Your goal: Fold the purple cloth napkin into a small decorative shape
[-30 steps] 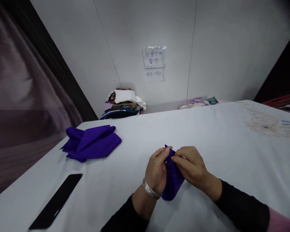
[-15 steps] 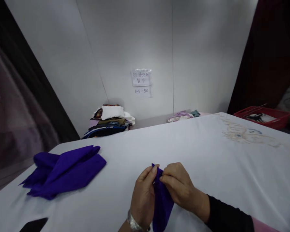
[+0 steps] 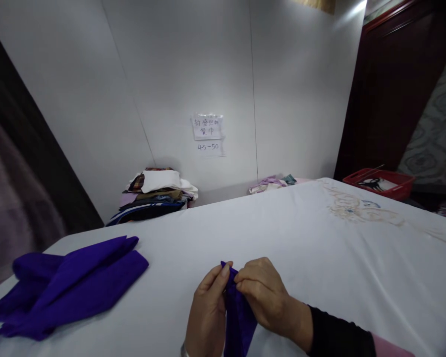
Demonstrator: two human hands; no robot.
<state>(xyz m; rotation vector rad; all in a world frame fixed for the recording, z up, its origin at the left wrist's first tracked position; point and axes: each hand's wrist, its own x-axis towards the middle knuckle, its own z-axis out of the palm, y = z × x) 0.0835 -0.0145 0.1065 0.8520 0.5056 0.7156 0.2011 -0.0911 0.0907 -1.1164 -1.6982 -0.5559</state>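
Note:
Near the front edge of the view, my left hand (image 3: 209, 305) grips a folded purple cloth napkin (image 3: 238, 317) close to its pointed top, thumb pressed along the fabric. My right hand (image 3: 264, 290) pinches the same napkin from the right, just below the tip, with its fingers curled in. The napkin's lower part hangs down between both hands and runs out of the bottom of the frame. A second purple cloth (image 3: 78, 285) lies loosely bunched to the left on the white-covered surface (image 3: 178, 233).
A stack of folded clothes (image 3: 154, 191) stands beyond the far edge at left, smaller cloths (image 3: 269, 184) farther right. At the far right is a red basket (image 3: 397, 186) holding dark items. Handwritten paper signs (image 3: 208, 128) hang on the grey wall. A dark curtain (image 3: 33, 139) borders the left.
The view has tilted up and turned slightly, so the surroundings appear shifted left and a little lower. Both hands keep their pinch on the napkin, with little visible change in its shape.

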